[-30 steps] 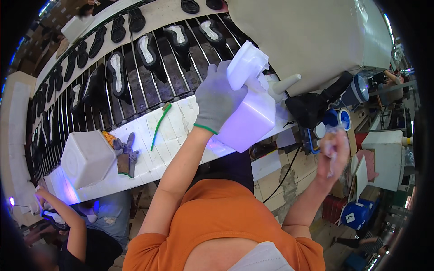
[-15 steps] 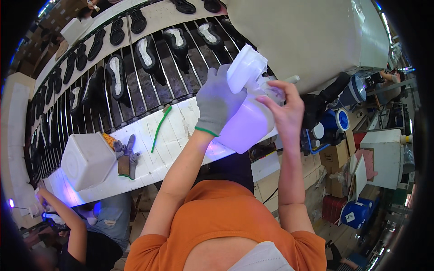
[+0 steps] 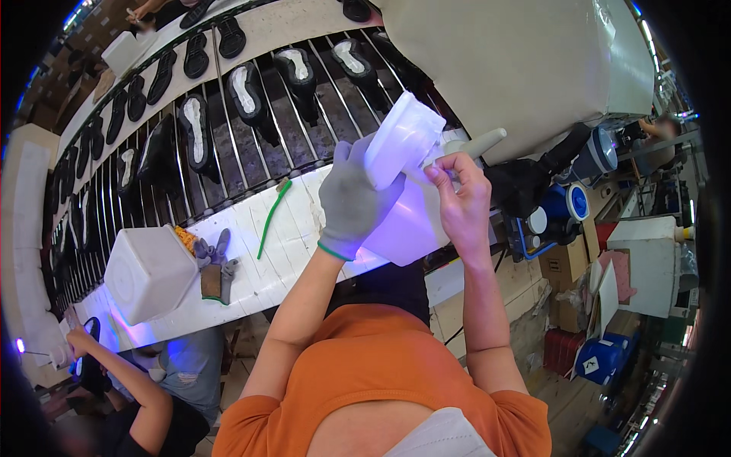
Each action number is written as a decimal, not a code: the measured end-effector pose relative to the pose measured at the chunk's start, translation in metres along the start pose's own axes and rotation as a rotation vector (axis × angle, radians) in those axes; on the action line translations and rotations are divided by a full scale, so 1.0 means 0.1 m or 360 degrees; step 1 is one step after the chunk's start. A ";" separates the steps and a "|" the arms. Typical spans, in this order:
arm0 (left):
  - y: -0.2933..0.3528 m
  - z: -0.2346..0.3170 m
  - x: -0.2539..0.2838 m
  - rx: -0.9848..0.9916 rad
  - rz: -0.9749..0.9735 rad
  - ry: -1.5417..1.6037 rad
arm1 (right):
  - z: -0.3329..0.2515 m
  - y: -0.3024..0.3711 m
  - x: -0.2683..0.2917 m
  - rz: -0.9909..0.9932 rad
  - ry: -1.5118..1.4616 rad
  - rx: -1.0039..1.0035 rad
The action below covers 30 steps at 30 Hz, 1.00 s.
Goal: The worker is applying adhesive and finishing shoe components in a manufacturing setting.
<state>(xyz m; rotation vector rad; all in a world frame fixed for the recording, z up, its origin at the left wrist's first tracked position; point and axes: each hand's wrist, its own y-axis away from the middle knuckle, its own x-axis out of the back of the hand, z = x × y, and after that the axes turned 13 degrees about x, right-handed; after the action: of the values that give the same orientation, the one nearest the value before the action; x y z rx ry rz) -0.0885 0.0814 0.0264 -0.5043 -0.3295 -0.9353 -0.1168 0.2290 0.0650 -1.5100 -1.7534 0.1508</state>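
Observation:
My left hand point(image 3: 355, 202) wears a grey glove with a green cuff. It is closed around a small white plastic tub point(image 3: 405, 137), which is tilted above the bench. My bare right hand point(image 3: 466, 199) has its thumb and index finger pinched together at the tub's lower right edge; a bit of whitish, translucent material shows there, too small to name for certain. Below both hands stands a larger white plastic container point(image 3: 407, 228), partly hidden by them. A pale, rounded bar like a handle point(image 3: 483, 143) sticks out to the right behind my right hand.
Black shoe soles with white middles point(image 3: 244, 90) lie on a metal-rod conveyor point(image 3: 327, 114) beyond the white bench point(image 3: 301, 217). A green-handled brush point(image 3: 272, 219), grey glove point(image 3: 226, 278) and upturned white tub point(image 3: 148, 270) are to the left. Another person's arm point(image 3: 126, 369) reaches in at lower left.
Both hands and the small tub have shifted a little down and left. My right fingers have closed from a wider grip into a pinch. More of the pale bar shows.

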 end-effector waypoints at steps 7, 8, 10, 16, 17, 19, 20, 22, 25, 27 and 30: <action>0.27 -0.35 0.07 -0.0114 0.0086 0.0063 | -0.07 0.22 -0.08 -0.0265 0.0370 0.0319; 0.32 -0.41 0.07 -0.0132 0.0106 0.0137 | -0.08 0.22 -0.09 -0.0264 0.0359 0.0311; 0.40 -0.52 0.08 -0.0151 0.0112 0.0200 | -0.10 0.23 -0.13 -0.0311 0.0466 0.0436; 0.52 -0.62 0.12 -0.0204 0.0189 0.0330 | -0.17 0.34 -0.15 -0.0262 0.0505 0.0503; 0.52 -0.63 0.12 -0.0208 0.0175 0.0321 | -0.17 0.35 -0.10 -0.0264 0.0493 0.0502; 0.52 -0.65 0.13 -0.0214 0.0157 0.0308 | -0.19 0.34 0.04 -0.0480 0.0035 0.0191; 0.53 -0.64 0.14 -0.0190 0.0157 0.0331 | -0.20 0.33 0.07 -0.0479 0.0028 0.0189; 0.53 -0.64 0.14 -0.0168 0.0150 0.0351 | -0.21 0.32 0.12 -0.0597 -0.0160 0.0164; 0.52 -0.64 0.14 -0.0162 0.0150 0.0372 | -0.32 0.26 0.09 -0.0566 -0.0087 0.0284; 0.50 -0.57 0.14 -0.0203 0.0201 0.0290 | -0.29 0.24 0.06 -0.0658 -0.0073 0.0325; 0.50 -0.56 0.12 -0.0163 0.0200 0.0269 | -0.17 0.23 0.02 -0.0798 -0.0252 0.0186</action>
<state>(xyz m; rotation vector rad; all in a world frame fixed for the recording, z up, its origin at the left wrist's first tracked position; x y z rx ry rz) -0.0369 0.0675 -0.0277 -0.5294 -0.0960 -0.8687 -0.0885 0.2301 0.0646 -0.9599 -2.1537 0.1153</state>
